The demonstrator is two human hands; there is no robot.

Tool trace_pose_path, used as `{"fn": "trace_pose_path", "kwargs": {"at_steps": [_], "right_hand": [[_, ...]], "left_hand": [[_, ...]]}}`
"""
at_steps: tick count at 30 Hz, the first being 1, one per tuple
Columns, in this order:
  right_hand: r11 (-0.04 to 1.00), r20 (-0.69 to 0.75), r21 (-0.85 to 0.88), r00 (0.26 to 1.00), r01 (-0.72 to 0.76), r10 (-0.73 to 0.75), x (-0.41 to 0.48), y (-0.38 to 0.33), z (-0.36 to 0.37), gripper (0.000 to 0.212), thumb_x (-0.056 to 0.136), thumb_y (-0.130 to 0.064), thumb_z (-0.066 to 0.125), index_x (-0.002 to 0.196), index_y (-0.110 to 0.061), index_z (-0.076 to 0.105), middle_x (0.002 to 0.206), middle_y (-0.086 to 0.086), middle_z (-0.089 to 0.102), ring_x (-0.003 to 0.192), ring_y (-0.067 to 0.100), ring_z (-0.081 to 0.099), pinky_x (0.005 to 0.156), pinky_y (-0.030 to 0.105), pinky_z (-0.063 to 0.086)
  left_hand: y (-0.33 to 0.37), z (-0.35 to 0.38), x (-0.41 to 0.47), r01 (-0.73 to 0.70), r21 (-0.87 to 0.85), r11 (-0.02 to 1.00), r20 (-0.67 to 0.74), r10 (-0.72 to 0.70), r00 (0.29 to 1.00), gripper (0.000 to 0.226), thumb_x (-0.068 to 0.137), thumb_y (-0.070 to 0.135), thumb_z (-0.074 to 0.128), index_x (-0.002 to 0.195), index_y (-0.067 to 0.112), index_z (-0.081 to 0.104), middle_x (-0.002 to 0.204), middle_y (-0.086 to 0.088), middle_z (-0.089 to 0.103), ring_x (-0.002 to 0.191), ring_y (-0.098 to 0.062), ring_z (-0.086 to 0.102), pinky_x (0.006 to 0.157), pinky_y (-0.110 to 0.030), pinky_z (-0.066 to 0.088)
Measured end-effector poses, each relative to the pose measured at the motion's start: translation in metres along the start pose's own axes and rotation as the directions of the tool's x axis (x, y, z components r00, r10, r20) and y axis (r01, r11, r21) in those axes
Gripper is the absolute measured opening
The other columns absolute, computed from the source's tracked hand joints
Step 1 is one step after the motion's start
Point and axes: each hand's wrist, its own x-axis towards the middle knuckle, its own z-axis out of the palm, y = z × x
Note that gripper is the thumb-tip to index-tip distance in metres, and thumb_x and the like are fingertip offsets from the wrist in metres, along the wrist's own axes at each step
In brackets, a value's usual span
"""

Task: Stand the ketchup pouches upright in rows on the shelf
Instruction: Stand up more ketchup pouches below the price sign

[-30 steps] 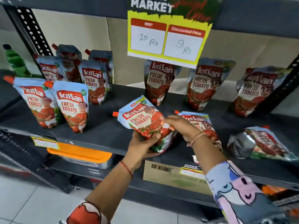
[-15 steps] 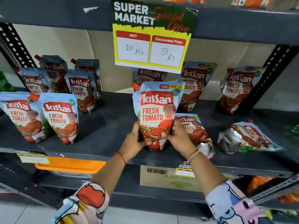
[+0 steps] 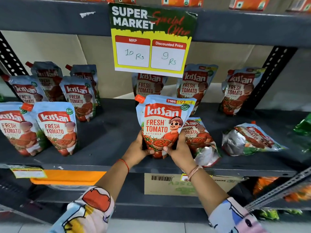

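A Kissan ketchup pouch stands upright near the front middle of the dark shelf. My left hand grips its lower left side and my right hand grips its lower right side. Right behind it a second pouch lies flat, and another lying pouch rests further right. Several pouches stand upright at the left and three along the back right.
A yellow price sign hangs from the upper shelf over the back middle. Perforated uprights frame the bay. Below sit an orange tray and a cardboard box. A green packet is at the far right.
The pouch went from tilted on its side in my hands to upright on the shelf's front middle. Both hands slid down to its base. The view drew closer to the shelf.
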Motion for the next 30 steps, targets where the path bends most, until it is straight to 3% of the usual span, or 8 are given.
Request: {"fn": "trace_pose_path", "kwargs": {"at_steps": [10, 13, 16, 17, 20, 23, 26, 30], "right_hand": [[0.998, -0.145, -0.046, 0.989, -0.03, 0.023, -0.013, -0.006, 0.003, 0.066, 0.079, -0.001, 0.062, 0.134, -0.013, 0.027, 0.131, 0.013, 0.053, 0.125, 0.029, 0.047, 0.106, 0.041, 0.038], [0.994, -0.273, -0.107, 0.96, 0.029, -0.057, -0.026, -0.009, -0.004, 0.064, 0.08, 0.003, 0.059, 0.135, -0.013, 0.032, 0.13, 0.013, 0.055, 0.122, 0.027, 0.051, 0.104, 0.045, 0.042], [0.951, -0.43, -0.295, 0.876, 0.093, -0.219, -0.032, -0.015, -0.033, 0.045, 0.079, 0.002, 0.058, 0.122, -0.006, 0.05, 0.122, 0.016, 0.06, 0.116, 0.029, 0.054, 0.1, 0.034, 0.041], [0.938, -0.46, -0.337, 0.856, 0.077, -0.235, -0.029, -0.015, -0.046, 0.039, 0.079, 0.001, 0.058, 0.117, -0.005, 0.054, 0.119, 0.017, 0.061, 0.114, 0.03, 0.054, 0.098, 0.033, 0.041], [0.932, -0.452, -0.358, 0.884, -0.058, -0.118, -0.015, -0.008, -0.092, 0.025, 0.081, -0.006, 0.057, 0.105, 0.001, 0.06, 0.11, 0.022, 0.064, 0.108, 0.036, 0.056, 0.092, 0.036, 0.041], [0.904, -0.251, -0.336, 0.951, -0.263, 0.183, 0.013, 0.016, -0.123, 0.021, 0.083, -0.021, 0.059, 0.09, -0.001, 0.06, 0.099, 0.023, 0.064, 0.105, 0.037, 0.057, 0.075, 0.03, 0.038], [0.924, -0.059, -0.205, 0.946, -0.323, 0.318, 0.03, 0.04, -0.132, 0.033, 0.077, -0.025, 0.065, 0.098, 0.002, 0.063, 0.111, 0.023, 0.065, 0.107, 0.035, 0.058, 0.093, 0.04, 0.046], [0.913, 0.071, 0.182, 0.931, -0.365, 0.358, 0.037, 0.062, -0.138, 0.027, 0.071, -0.022, 0.071, 0.093, -0.007, 0.067, 0.107, 0.016, 0.07, 0.1, 0.03, 0.065, 0.098, 0.048, 0.047]], "left_hand": [[-0.003, 0.006, -0.007, -0.035, -0.072, 0.997, -0.039, 0.032, 0.999, 0.079, 0.074, -0.001, 0.067, 0.135, 0.026, 0.025, 0.124, 0.007, 0.048, 0.125, -0.016, 0.042, 0.109, -0.042, 0.036], [-0.012, 0.02, -0.024, -0.137, -0.009, 0.991, -0.287, 0.129, 0.949, 0.063, 0.073, 0.008, 0.071, 0.124, 0.021, 0.038, 0.12, 0.002, 0.051, 0.117, -0.017, 0.048, 0.1, -0.033, 0.041], [-0.014, 0.043, -0.049, -0.139, 0.276, 0.951, -0.579, 0.28, 0.765, 0.051, 0.077, 0.045, 0.06, 0.111, 0.009, 0.047, 0.105, -0.009, 0.048, 0.097, -0.011, 0.036, 0.089, -0.023, 0.031], [-0.011, 0.052, -0.056, -0.155, 0.342, 0.927, -0.572, 0.336, 0.748, 0.053, 0.079, 0.055, 0.049, 0.105, 0.009, 0.05, 0.099, -0.008, 0.048, 0.092, -0.008, 0.032, 0.083, -0.02, 0.028], [0.014, 0.083, -0.065, -0.263, 0.305, 0.915, -0.35, 0.365, 0.863, 0.047, 0.083, 0.056, 0.038, 0.092, 0.013, 0.056, 0.089, -0.001, 0.052, 0.084, -0.007, 0.041, 0.074, -0.015, 0.031], [0.047, 0.113, -0.049, -0.228, 0.16, 0.96, -0.273, 0.265, 0.925, 0.037, 0.087, 0.043, 0.045, 0.087, 0.01, 0.06, 0.081, -0.003, 0.06, 0.074, -0.004, 0.052, 0.065, -0.01, 0.035], [0.059, 0.133, -0.019, 0.059, -0.105, 0.993, -0.243, -0.083, 0.967, 0.043, 0.087, 0.046, 0.047, 0.105, 0.009, 0.061, 0.105, -0.015, 0.067, 0.096, -0.03, 0.061, 0.085, -0.031, 0.047], [0.07, 0.147, -0.002, 0.266, -0.391, 0.881, -0.182, -0.357, 0.916, 0.048, 0.078, 0.04, 0.064, 0.116, 0.011, 0.056, 0.12, -0.013, 0.063, 0.11, -0.029, 0.057, 0.099, -0.046, 0.045]]}}
